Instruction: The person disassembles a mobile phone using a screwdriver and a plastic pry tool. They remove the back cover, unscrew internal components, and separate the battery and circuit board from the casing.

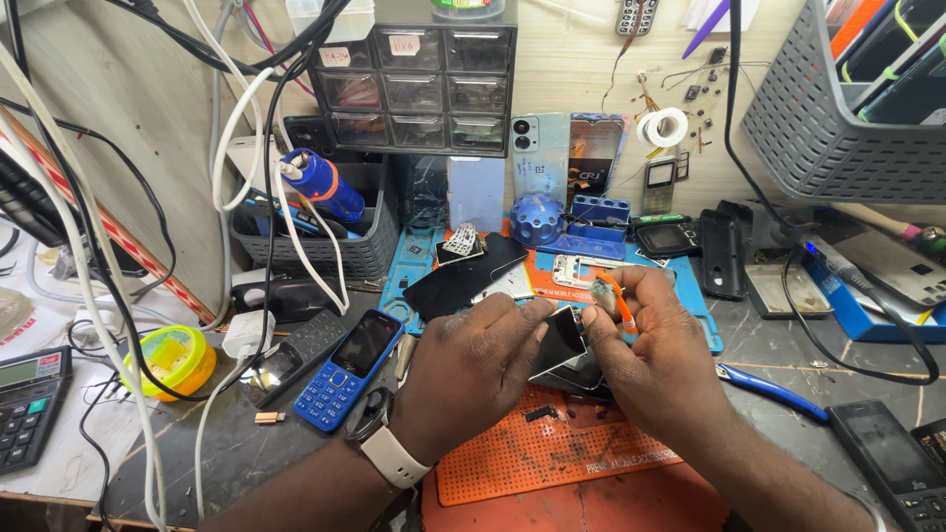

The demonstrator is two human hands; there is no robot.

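Both my hands meet over an orange perforated mat [552,458]. My left hand [471,369], with a white watch on its wrist, grips a small dark phone part with a glossy screen [560,342] from the left. My right hand [645,350] pinches the same part's upper right edge and also holds an orange-handled brush [619,301] between its fingers. More dark phone pieces lie under the part, mostly hidden by my hands.
A blue keypad phone [347,369] and a black phone [286,360] lie to the left. Blue-handled tweezers [774,391] and another keypad phone [892,458] lie to the right. A blue work mat [434,258], drawers [414,89], grey baskets and hanging cables crowd the back.
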